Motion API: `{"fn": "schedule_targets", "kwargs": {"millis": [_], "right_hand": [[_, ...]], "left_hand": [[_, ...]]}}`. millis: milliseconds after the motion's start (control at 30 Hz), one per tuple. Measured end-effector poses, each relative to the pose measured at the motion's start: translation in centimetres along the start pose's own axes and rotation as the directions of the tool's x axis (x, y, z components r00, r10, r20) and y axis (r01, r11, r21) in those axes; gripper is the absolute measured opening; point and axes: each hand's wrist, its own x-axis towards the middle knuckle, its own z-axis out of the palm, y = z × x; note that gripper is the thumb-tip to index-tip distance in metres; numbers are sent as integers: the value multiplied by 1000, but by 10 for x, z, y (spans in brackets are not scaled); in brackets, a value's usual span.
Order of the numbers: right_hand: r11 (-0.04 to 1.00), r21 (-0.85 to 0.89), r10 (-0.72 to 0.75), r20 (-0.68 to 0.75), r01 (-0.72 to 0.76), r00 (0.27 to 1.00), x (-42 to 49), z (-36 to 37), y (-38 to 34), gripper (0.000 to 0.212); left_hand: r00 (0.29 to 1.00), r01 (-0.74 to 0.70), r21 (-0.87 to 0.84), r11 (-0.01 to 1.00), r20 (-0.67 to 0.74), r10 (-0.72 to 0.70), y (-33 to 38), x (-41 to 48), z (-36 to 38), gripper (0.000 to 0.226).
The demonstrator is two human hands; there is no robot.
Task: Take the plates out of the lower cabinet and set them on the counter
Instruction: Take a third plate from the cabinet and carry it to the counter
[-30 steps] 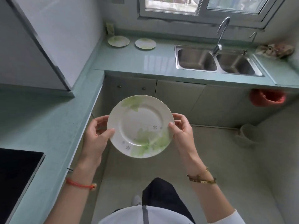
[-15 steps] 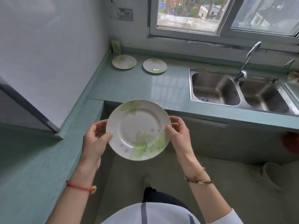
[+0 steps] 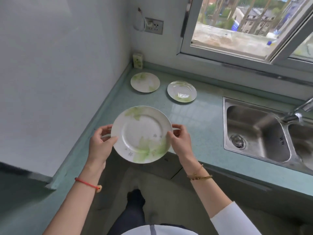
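Frame centre, our left hand point(image 3: 100, 146) and right hand point(image 3: 180, 143) pinch the leaf-patterned plate point(image 3: 141, 133) by opposite rims over the desk point(image 3: 203, 119) edge, corner plate point(image 3: 145, 82) and second plate point(image 3: 182, 91) above.

Two plates point(image 3: 145, 82) point(image 3: 181, 91) lie side by side on the bench point(image 3: 199, 119) at upper centre; the sink point(image 3: 254, 133) sits at right; a held plate point(image 3: 142, 134) is at centre.

It was a home kitchen: a pale green L-shaped tabletop point(image 3: 194, 119) ran along the walls into a corner, a stainless double sink point(image 3: 257, 126) with a chrome faucet point(image 3: 294, 116) was set into it beneath a window point(image 3: 237, 34), cabinet doors point(image 3: 157, 167) stood below, a wall socket point(image 3: 154, 26) sat above, and a leaf-patterned plate point(image 3: 145, 82) and a second plate point(image 3: 181, 91) lay near the corner.
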Motion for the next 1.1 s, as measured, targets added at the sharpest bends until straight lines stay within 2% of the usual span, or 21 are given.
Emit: {"fn": "schedule_targets", "kwargs": {"millis": [133, 333, 533, 767, 900, 1100], "right_hand": [[997, -56, 52, -52, -54, 997, 74, 44, 0, 17], [974, -166, 134, -126, -154, 983, 165, 101, 4, 24], [939, -246, 206, -150, -238, 967, 226, 139, 17, 24], [887, -331, 305, -104, -322, 947, 263, 164, 39, 30], [870, -371, 311, -102, -326, 945, 274, 171, 47, 33], [866, -391, 296, -103, -312, 950, 278, 175, 49, 34]], "left_hand": [[1000, 2, 66, 998, 1, -3, -3, 82, 14, 38], [998, 58, 184, 981, 0, -59, -21, 190, 35, 41], [986, 166, 247, 955, -11, -168, -49, 259, 52, 41], [970, 243, 293, 925, -60, -236, -72, 294, 64, 40], [952, 304, 270, 914, -115, -283, -78, 301, 70, 42], [948, 318, 291, 902, -133, -290, -80, 306, 75, 43]]}}
